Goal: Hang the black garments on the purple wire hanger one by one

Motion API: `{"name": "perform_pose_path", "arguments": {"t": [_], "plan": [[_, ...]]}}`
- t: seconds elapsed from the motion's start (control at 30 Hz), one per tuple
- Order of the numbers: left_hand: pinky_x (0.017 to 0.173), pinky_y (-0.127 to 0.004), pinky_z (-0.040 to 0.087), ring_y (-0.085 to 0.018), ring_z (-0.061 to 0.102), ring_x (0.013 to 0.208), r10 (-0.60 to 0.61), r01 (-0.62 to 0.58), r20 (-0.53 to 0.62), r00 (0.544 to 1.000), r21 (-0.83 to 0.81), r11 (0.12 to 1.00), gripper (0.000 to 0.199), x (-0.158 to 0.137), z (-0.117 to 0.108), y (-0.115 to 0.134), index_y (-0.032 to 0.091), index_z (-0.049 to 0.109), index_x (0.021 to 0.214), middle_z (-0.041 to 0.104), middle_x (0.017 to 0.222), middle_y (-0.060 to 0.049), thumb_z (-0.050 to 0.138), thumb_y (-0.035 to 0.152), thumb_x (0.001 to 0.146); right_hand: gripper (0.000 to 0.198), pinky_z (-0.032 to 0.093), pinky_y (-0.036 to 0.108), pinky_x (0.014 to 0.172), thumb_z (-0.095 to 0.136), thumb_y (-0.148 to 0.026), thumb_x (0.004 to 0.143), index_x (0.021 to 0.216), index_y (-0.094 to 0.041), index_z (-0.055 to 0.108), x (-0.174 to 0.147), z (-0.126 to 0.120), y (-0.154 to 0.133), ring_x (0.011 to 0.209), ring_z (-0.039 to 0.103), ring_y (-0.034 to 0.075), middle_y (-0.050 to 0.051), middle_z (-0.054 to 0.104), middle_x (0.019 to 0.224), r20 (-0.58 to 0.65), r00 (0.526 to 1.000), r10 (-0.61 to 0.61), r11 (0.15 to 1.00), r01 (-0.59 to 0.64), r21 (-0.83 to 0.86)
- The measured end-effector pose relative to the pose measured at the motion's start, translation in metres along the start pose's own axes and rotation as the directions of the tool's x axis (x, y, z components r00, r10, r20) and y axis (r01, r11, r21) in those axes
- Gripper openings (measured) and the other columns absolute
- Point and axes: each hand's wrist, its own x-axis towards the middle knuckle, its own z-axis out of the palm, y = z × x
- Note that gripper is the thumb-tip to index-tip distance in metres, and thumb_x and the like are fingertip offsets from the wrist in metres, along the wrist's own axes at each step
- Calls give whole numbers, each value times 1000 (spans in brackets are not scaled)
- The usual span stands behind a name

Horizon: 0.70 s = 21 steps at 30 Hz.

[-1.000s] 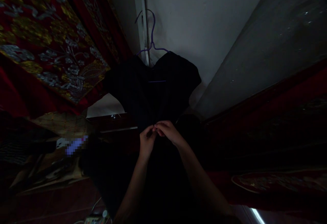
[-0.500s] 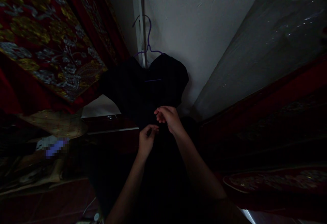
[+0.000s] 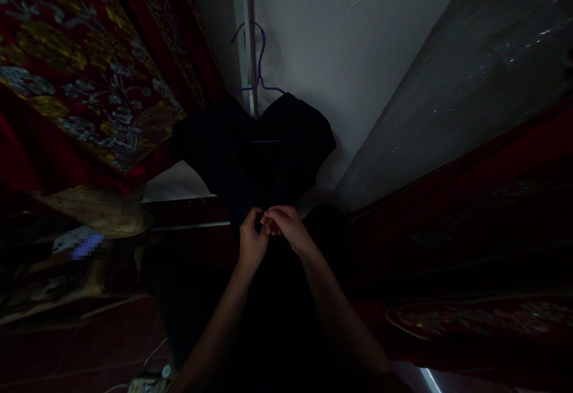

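Note:
A black short-sleeved garment (image 3: pixel 210 148), its neck open in a V, hangs on a purple wire hanger (image 3: pixel 261 70). At the lower front of the garment, my left hand (image 3: pixel 253 240) is closed, thumb and fingers bent together on the dark cloth. My right hand (image 3: pixel 286 224) almost touches it from the right, its fingers curled and pinched at the front edge. The dimness hides any small fastening between the fingertips. Below my hands, cloth and dark background merge.
Red cloth with gold and silver embroidery (image 3: pixel 89 70) hangs on the left. A pale wall (image 3: pixel 322 34) and a clear plastic sheet (image 3: pixel 430 106) stand behind and right. Cluttered items lie lower left, with a white cable (image 3: pixel 156 351) near the floor.
My right hand has moved down and left to meet my left hand, which has shifted slightly left and up. The garment's front is drawn a little, and the view has shifted slightly.

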Motion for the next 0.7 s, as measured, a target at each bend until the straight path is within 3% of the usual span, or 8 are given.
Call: {"name": "perform_pose_path", "arguments": {"t": [0.1, 0.33, 0.7], "plan": [[70, -24, 44, -16, 60, 76, 14, -14, -1, 1000, 28, 1000, 14, -6, 4, 0, 18, 59, 90, 63, 79, 0, 52, 11, 80, 21, 32, 21, 45, 57, -33, 69, 62, -16, 67, -2, -8, 0, 43, 48, 9, -1, 57, 47, 36, 999, 14, 1000, -13, -15], [73, -25, 45, -16, 63, 78, 36, -44, 89, 995, 89, 995, 11, -14, 11, -6, 18, 61, 88, 66, 82, -2, 51, 14, 86, 26, 28, 21, 43, 56, -38, 68, 62, -16, 68, 0, -24, 24, 41, 46, 8, -1, 55, 45, -19, 999, 45, 999, -45, 15], [73, -24, 44, -16, 61, 77, -46, 39, 70, 996, 98, 994, 9, -19, -5, -21, 18, 59, 87, 63, 80, -1, 51, 14, 86, 28, 29, 21, 45, 56, -41, 70, 64, -16, 67, 2, -9, 38, 42, 46, 8, -2, 55, 46, 31, 997, 66, 998, -67, 16]]}}
